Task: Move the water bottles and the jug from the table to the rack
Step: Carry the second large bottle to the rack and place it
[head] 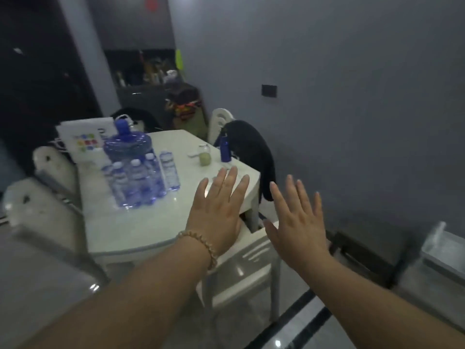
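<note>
A large blue water jug (128,144) with a blue cap stands on the white table (141,222) at its far left. In front of the jug stands a cluster of several small clear water bottles (141,180) with blue labels. My left hand (219,205), a bead bracelet on its wrist, is stretched out flat with fingers spread, above the table's right part and apart from the bottles. My right hand (294,220) is also flat and spread, held in the air to the right of the table. Neither hand holds anything. The view is blurred.
A small jar (204,155) with pale green contents and a dark blue bottle (225,149) stand at the table's far right. A white paper bag (85,137) stands behind the jug. White chairs (246,263) ring the table; a dark cloth (251,152) hangs on one. A low dark frame (364,255) lies at the right wall.
</note>
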